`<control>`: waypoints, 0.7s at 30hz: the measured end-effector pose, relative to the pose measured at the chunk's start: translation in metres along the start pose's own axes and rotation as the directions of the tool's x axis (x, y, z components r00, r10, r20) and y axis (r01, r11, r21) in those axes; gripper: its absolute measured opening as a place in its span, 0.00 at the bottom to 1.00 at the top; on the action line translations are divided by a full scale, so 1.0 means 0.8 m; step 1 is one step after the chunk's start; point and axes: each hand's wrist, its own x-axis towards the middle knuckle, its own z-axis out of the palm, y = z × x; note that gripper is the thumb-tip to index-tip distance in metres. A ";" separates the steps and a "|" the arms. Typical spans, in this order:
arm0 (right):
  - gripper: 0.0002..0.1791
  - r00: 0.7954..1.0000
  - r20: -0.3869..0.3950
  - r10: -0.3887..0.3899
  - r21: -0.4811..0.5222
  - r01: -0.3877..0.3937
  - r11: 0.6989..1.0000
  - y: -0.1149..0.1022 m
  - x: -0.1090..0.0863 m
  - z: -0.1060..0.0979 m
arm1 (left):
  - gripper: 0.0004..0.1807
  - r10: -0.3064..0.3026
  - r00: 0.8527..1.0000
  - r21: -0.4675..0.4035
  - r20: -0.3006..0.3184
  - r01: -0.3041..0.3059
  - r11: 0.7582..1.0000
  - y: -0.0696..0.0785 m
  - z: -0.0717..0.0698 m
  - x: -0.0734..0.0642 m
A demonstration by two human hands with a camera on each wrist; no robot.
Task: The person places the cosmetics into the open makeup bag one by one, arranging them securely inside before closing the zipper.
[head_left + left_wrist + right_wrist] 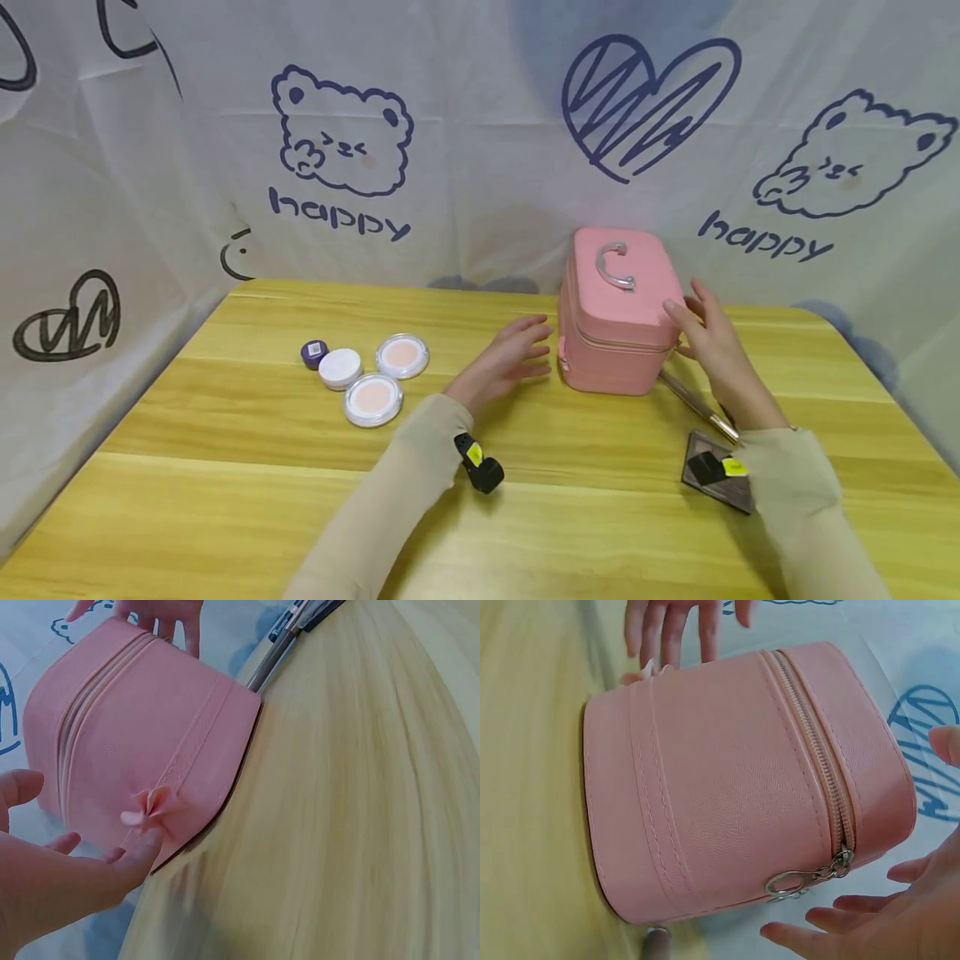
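Observation:
A pink zippered case (pixel 626 367) with a silver top handle (pixel 617 267) stands upright on the table. My left hand (pixel 513 358) is at its left side, fingers spread. In the left wrist view, those fingertips are right by a small pink bow (pixel 154 810) on the case's side. On the opposite side is my right hand (pixel 716 350), with loosely bent fingers; its thumb overlaps the lid's corner in the head view. Between that hand and the case hangs a ring zipper pull (pixel 787 883). The zipper is closed along the visible sides.
Two round clear-rimmed compacts (pixel 373 400), a white round container (pixel 341 368) and a small purple jar (pixel 314 355) sit together at the left. Right of the case lie a brush-like stick (pixel 701 407) and a dark flat palette (pixel 716 492). A printed cloth (pixel 487 208) hangs behind the table.

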 end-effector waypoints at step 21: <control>0.40 0.994 0.055 0.092 0.174 -0.100 0.980 0.013 0.012 -0.001 | 0.26 0.020 0.999 -0.042 -0.038 -0.022 0.999 -0.015 0.032 0.026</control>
